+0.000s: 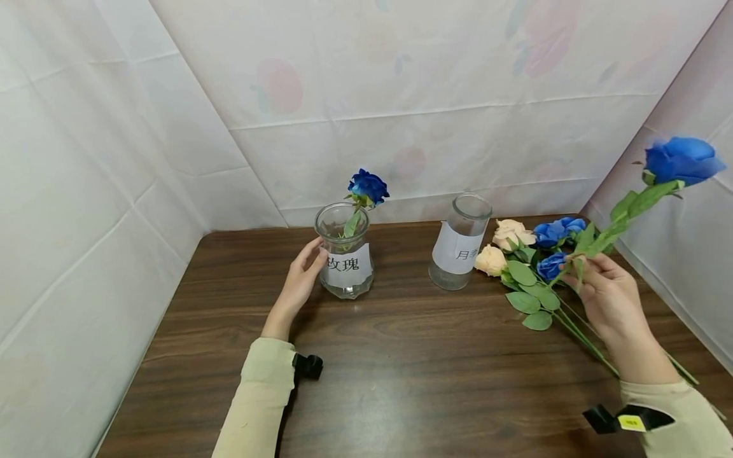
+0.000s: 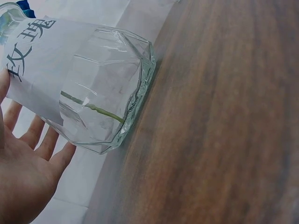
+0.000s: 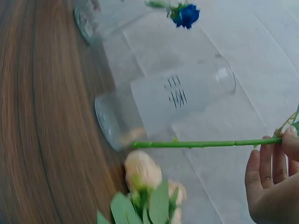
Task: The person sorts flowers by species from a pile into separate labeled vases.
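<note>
My left hand (image 1: 300, 273) holds the left side of a wide glass vase (image 1: 348, 280), thumb in front and fingers toward the back. The vase stands upright with a white paper label, and a blue rose (image 1: 368, 187) leans in it. In the left wrist view its green stem (image 2: 100, 110) reaches the faceted base. My right hand (image 1: 613, 299) pinches the green stem of another blue rose (image 1: 681, 160), raised above the right side of the table. The right wrist view shows the bare lower stem (image 3: 201, 144) extending past the fingers, overlapping the bottom of the other vase.
A taller, straight glass vase (image 1: 455, 280) with a white label stands right of centre. Beside it lie cream roses (image 1: 490, 261), blue roses (image 1: 551, 234) and leafy stems (image 1: 538, 320) on the brown wooden table (image 1: 401, 381). White cloth (image 1: 355, 76) hangs behind and at both sides.
</note>
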Available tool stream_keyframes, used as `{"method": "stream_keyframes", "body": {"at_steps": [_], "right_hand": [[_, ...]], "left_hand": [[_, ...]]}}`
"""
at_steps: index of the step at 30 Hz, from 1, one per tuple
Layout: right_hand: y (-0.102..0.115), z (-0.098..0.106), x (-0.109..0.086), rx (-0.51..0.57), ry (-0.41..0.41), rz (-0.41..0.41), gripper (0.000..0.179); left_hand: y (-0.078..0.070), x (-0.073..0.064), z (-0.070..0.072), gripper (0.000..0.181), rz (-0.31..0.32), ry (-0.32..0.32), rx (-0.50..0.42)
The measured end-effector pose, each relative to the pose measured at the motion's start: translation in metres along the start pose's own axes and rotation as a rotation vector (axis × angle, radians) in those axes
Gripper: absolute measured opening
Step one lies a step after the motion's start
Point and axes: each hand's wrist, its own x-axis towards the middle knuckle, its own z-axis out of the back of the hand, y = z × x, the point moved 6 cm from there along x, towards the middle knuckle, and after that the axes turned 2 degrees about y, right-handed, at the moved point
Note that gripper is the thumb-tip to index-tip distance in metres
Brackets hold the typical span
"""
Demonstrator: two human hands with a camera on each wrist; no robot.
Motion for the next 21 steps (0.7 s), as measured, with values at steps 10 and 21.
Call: {"method": "stream_keyframes", "body": {"at_steps": [10, 21], "right_hand": [[-0.027, -0.037, 0.008, 0.06, -0.053, 0.052, 0.021], [-0.051, -0.073, 0.021, 0.011, -0.115, 0.079, 0.014]], "left_hand": [[0.001, 0.0, 0.0, 0.05, 0.005, 0.002, 0.009], [0.001, 0.0, 0.001, 0.049, -0.01, -0.003, 0.012]]}}
